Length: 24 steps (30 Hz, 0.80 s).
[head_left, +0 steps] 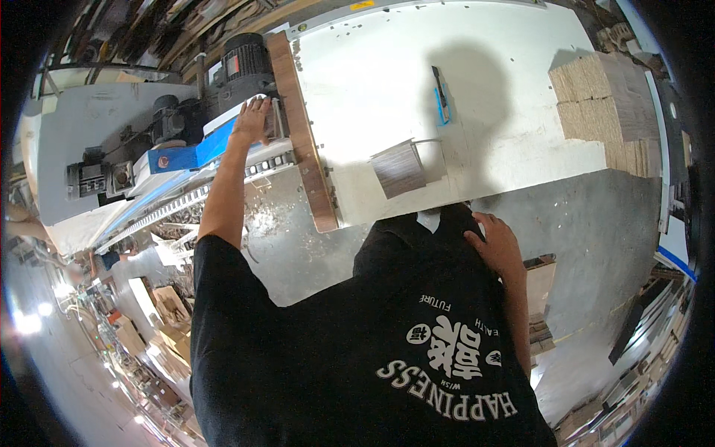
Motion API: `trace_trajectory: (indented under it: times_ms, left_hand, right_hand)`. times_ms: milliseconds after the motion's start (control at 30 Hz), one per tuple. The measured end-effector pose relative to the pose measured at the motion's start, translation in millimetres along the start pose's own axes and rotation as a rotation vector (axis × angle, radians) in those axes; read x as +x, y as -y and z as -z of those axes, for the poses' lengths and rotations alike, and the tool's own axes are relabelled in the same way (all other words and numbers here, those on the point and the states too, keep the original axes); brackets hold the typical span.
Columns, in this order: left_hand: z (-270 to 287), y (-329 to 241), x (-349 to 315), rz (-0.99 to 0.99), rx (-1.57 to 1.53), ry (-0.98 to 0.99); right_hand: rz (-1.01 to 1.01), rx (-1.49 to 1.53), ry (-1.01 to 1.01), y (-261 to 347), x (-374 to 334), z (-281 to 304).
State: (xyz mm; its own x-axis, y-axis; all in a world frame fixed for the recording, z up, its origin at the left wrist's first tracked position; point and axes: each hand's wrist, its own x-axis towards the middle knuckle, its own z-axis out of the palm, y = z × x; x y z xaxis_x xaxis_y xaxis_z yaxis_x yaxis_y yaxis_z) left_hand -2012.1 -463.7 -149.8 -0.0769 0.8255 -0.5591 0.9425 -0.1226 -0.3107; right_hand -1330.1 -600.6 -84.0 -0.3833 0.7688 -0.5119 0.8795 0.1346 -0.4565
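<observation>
My left hand (253,121) reaches out to the end of a blue and white machine (212,145). Its fingers are extended and lie on the machine's edge, close to a black motor (246,59). Down at my right side, my right hand (495,242) rests against my dark clothing just off the table's near edge, fingers loosely stretched with no object visible in them. On the white tabletop (357,89) lies a small grey wood-grain board (398,170). Farther back is a utility knife (442,97) with a blue and black handle.
Stacked wood-grain boards (603,100) stand at the table's right end. A brown wooden strip (302,134) borders its left end, beside the machine. Another motor (175,117) sits farther left. Cartons (175,343) and scrap lie on the grey floor at the lower left.
</observation>
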Motion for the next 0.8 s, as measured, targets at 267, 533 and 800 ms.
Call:
trace_trajectory:
  times_ms: [267, 533, 800]
  left_hand:
    - [97.9, -188.5, -69.4, -0.065, -0.642, -0.413]
    - [21.4, -356.6, -84.9, -0.233, -0.734, -0.329]
    - [41.7, -182.1, -57.6, 0.051, -0.276, -0.246]
  right_hand:
    - [-0.044, 0.022, 0.019, 1.5, -4.5, 0.6]
    - [-0.022, 0.046, 0.016, 21.0, 4.2, 8.9]
    - [-0.035, 0.039, 0.034, 13.0, 7.0, 4.6]
